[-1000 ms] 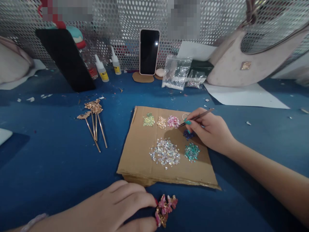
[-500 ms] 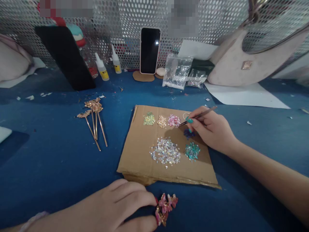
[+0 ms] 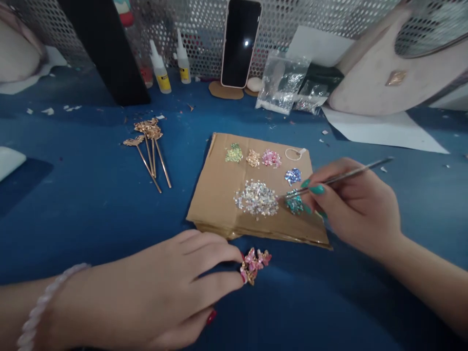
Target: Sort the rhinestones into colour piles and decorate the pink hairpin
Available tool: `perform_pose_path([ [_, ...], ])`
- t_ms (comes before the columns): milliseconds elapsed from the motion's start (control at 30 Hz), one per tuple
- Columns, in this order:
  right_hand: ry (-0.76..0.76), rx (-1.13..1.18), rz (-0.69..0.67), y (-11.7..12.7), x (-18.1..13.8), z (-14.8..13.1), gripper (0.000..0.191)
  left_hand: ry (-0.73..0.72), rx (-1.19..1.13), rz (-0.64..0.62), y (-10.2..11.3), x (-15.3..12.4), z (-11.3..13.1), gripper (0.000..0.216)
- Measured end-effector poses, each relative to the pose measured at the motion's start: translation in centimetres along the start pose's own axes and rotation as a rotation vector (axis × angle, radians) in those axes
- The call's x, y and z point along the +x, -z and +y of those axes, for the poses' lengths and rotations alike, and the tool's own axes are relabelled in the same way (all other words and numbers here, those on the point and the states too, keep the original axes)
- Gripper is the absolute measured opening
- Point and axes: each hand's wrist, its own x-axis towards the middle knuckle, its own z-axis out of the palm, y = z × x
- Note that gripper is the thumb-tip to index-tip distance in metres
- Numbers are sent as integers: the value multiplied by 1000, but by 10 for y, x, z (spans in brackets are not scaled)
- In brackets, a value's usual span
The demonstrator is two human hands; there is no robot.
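My left hand rests on the blue table near the front edge, its fingertips pinching a pink and gold flower ornament. My right hand grips thin metal tweezers, whose tip hovers between the silver sequin pile and the teal pile. Both piles lie on a flat piece of cardboard. The same cardboard carries small green, gold, pink and blue piles and a thin ring.
Several gold hair sticks lie to the left of the cardboard. At the back, against a perforated metal panel, stand a phone, two glue bottles, a dark slab, plastic bags and a pale handbag on white paper.
My right hand with the tweezers drew back from the pink pile towards me, down to the silver and teal piles. The view tilted downward. My left hand stayed on the ornament.
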Motion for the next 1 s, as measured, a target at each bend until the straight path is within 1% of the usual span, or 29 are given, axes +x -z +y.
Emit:
perform_pose_path([
  [67,21,24,-40,-3,-17,-10,9,-8,6,19,-1,-1,0,41],
  [167,67,-27,-155,-6,-40,-20,11,-20,28,38,-1,-1,0,40],
  [267,92,-45,-218,-10,-52,-28,13,-39,66,44,-2,0,1,39],
  [433,207,-139,-225,-16,-53,-41,13,-71,122,60,-3,-1,1,38],
  [567,279,-210,-243,-22,-55,-41,9,-82,135,64,-5,-3,0,38],
  [767,321,-224,-280,-26,-60,-36,9,-93,125,60,-7,-4,-2,39],
  [900,322,-232,-275,-26,-57,-39,10,-92,121,56,-7,-4,-2,40],
  [1000,331,-239,-301,-24,-52,-43,12,-88,122,47,-6,-4,-2,40],
])
